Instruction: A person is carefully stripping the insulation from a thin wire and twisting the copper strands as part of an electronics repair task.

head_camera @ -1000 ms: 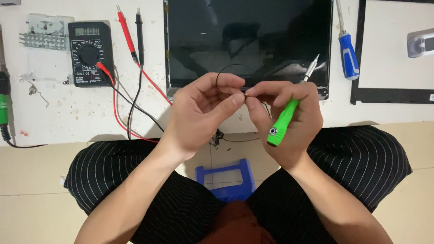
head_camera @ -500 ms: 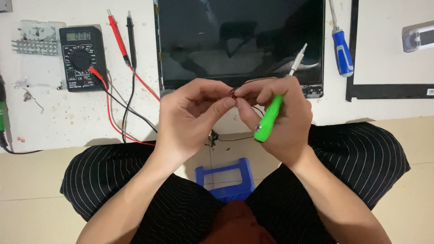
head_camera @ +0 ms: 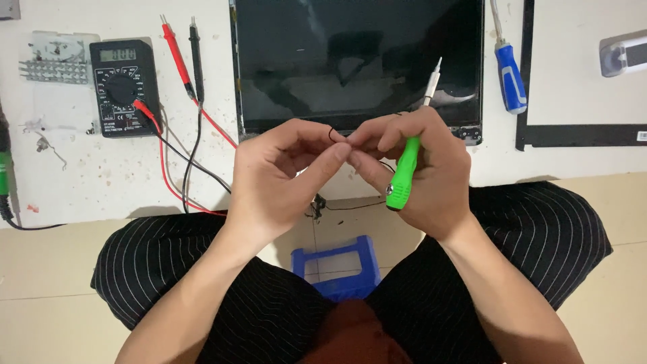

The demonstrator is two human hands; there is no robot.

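My left hand [head_camera: 283, 175] and my right hand [head_camera: 424, 172] meet fingertip to fingertip above the table's front edge, both pinching a thin black wire [head_camera: 335, 135] that loops up between them. My right hand also clamps a green-handled screwdriver [head_camera: 404, 176] in its palm, metal tip pointing up over the dark laptop screen panel [head_camera: 357, 64]. More of the thin wire [head_camera: 350, 204] hangs below my hands toward the floor.
A black multimeter [head_camera: 123, 86] with red and black probes [head_camera: 180, 57] lies at the left. A blue-handled screwdriver [head_camera: 510, 77] and a black screen bezel [head_camera: 579, 135] lie at the right. A blue stool [head_camera: 335, 266] shows between my knees. A metal bracket [head_camera: 47, 67] lies far left.
My hands have stayed together on the wire while shifting slightly; the green screwdriver has swung more upright in my right hand.
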